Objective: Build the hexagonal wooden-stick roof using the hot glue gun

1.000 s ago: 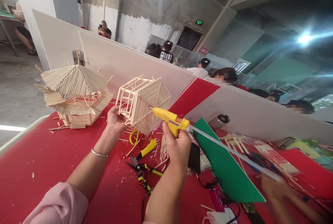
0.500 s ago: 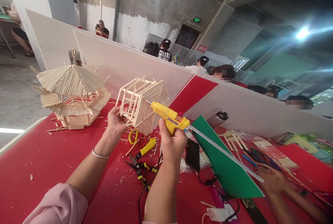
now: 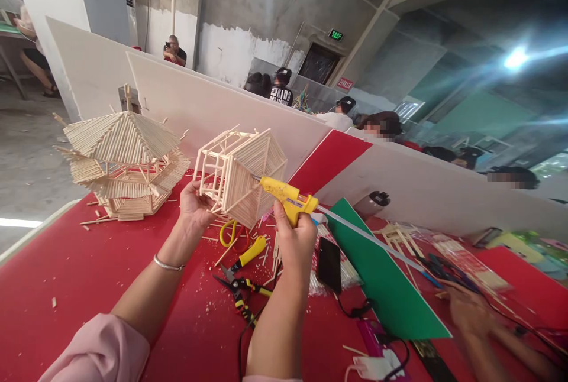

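My left hand grips the lower edge of a small wooden-stick house frame and holds it tilted above the red table. My right hand is closed round the handle of a yellow glue gun. Its nozzle touches the slatted roof of the frame. A long clear glue stick juts out of the gun's back to the right.
A finished two-tier stick pavilion stands at the left. Yellow-handled pliers, yellow scissors, loose sticks, a black phone and a green sheet lie below my hands. Another person's blurred hand reaches in at the right. White partitions stand behind.
The stick frame has turned slightly and shifted left. The glue gun's nozzle has slid lower along the roof. The other person's hand at the right keeps moving.
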Available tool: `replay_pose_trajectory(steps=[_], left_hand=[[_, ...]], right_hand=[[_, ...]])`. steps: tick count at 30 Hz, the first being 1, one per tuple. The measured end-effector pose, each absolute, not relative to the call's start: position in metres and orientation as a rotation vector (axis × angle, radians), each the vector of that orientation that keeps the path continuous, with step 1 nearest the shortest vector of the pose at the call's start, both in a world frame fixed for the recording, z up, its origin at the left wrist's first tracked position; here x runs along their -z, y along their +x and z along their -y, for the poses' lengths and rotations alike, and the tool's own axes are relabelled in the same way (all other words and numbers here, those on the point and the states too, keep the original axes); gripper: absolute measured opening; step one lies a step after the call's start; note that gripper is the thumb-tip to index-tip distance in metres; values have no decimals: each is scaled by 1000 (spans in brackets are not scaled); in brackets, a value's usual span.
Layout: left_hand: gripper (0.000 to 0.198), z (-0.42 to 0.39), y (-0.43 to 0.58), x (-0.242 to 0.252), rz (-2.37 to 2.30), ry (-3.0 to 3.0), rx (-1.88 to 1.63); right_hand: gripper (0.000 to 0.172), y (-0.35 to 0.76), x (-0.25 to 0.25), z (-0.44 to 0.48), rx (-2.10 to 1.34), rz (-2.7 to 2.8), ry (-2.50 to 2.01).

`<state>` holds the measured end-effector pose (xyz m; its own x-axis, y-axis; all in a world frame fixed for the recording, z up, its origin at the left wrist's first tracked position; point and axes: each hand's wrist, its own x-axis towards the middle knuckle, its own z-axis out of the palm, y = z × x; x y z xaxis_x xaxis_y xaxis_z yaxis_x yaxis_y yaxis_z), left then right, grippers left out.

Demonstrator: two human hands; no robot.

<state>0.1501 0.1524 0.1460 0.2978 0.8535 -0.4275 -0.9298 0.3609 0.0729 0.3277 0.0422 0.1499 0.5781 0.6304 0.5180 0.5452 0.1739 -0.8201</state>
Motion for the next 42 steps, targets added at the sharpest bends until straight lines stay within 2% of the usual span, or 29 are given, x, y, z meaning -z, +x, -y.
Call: replay_pose_trajectory(steps=[3,7,20,25,31,37,42], left_hand=[[10,-155,146,-144,-390,-224,-1229],[8,-156,146,-141,-372,-212,-1251],[9,-158,146,-140,-347,-249,-1272],[9,-159,145,-138,-340,-250,-1265],[10,-158,146,-138,-323,-233,-1267],[10,-156,148,-139,-357,-183,-1293],[10,-157,145,-140,-338,-209,-1327]], right_hand=[[33,342,-146,-45,-40,1085,-1491],[27,351,-144,-45,37,1115,-1485],[43,354,-136,-43,41,1080,-1588],[35,359,-131,-44,75,1093,-1562],[39,358,-130,-41,110,1155,-1583],[25,358,-131,-43,244,1257,-1495],[24,346,-139,-32,259,1342,-1513]])
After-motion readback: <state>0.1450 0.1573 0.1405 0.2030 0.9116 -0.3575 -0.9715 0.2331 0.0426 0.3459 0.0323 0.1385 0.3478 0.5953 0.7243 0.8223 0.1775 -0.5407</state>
